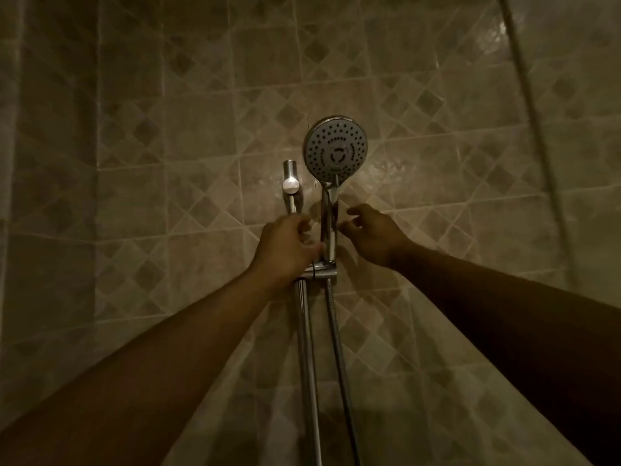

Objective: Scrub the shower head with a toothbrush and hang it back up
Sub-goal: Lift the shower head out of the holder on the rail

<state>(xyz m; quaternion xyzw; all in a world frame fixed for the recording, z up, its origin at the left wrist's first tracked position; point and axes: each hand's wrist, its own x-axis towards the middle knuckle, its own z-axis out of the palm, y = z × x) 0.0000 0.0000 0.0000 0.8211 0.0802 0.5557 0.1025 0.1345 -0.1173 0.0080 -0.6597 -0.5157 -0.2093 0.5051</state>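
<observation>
left to right, against the tiled wall (pixel 134 163). the left hand (pixel 289 250) is curled closed around the rail (pixel 307 348), just above the holder (pixel 319 268); its thumb side touches the base of the handle. the grip appears meant to steady the rail and holder so that they do not slide or turn while the head is handled. the rail's top mount (pixel 290 185) shows above the knuckles.

the shower head (pixel 336 149) sits upright in the holder, its nozzle face turned outward toward the camera, its chrome handle (pixel 328 227) dropping between the two hands. the hose (pixel 337 364) hangs from under the holder, beside the rail, and runs down out of view.

the right hand (pixel 373 230) is loosely spread, fingers (pixel 353 215) curved toward the handle and just beside it; no contact can be confirmed, and it holds nothing. the pose suits either reaching for the handle or letting go of it; which one cannot be told.

no toothbrush is visible. whether the face has been scrubbed cannot be judged in this dim light; the head is in its hung position either way.
</observation>
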